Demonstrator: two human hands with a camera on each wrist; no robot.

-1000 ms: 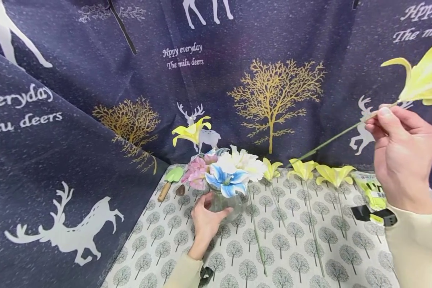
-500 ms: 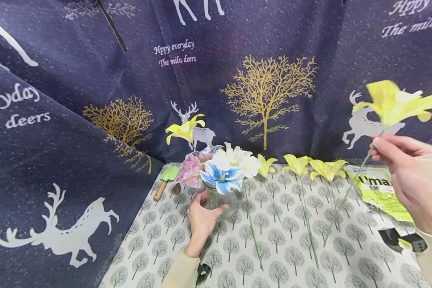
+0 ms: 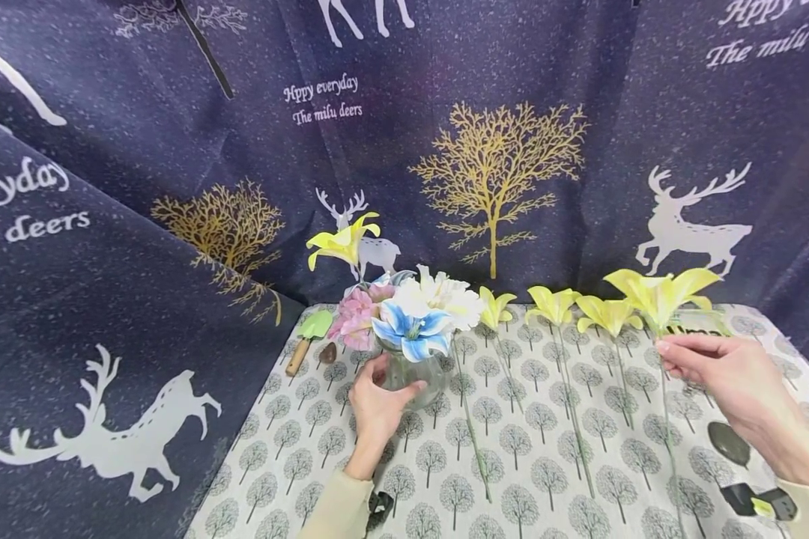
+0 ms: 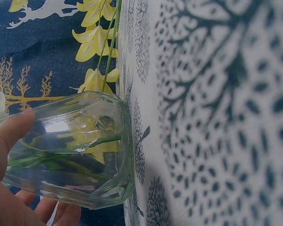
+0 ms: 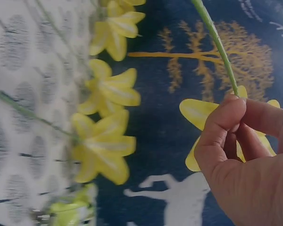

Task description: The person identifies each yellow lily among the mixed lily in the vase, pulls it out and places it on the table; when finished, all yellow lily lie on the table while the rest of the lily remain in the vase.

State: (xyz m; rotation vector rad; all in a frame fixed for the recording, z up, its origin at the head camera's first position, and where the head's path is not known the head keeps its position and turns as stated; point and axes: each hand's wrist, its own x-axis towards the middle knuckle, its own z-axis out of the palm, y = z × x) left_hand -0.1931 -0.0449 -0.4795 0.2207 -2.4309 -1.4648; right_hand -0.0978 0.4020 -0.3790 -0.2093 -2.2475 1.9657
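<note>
My left hand (image 3: 377, 408) grips the clear glass vase (image 3: 418, 382) from the left side, thumb across its front. White, pink and blue artificial flowers (image 3: 414, 329) fill its mouth, and one yellow lily (image 3: 344, 239) rises above them. Green stems show through the glass (image 4: 75, 141) in the left wrist view. Over at the right, my right hand (image 3: 741, 389) pinches an artificial yellow lily (image 3: 661, 296) by its stem, just below the bloom. The bloom points up and the stem hangs down in front of the cloth. Fingers partly hide that bloom in the right wrist view.
More yellow lilies (image 3: 553, 303) lie along the back of the patterned tablecloth (image 3: 532, 464). A green bag (image 3: 697, 323) lies behind my right hand, a dark oval object (image 3: 728, 443) below it. A green trowel (image 3: 315, 326) and a brown stone (image 3: 326, 353) lie left of the vase.
My right hand has come down with the lily, whose stem swung from slanting left to hanging nearly straight down. The left hand still holds the vase in place.
</note>
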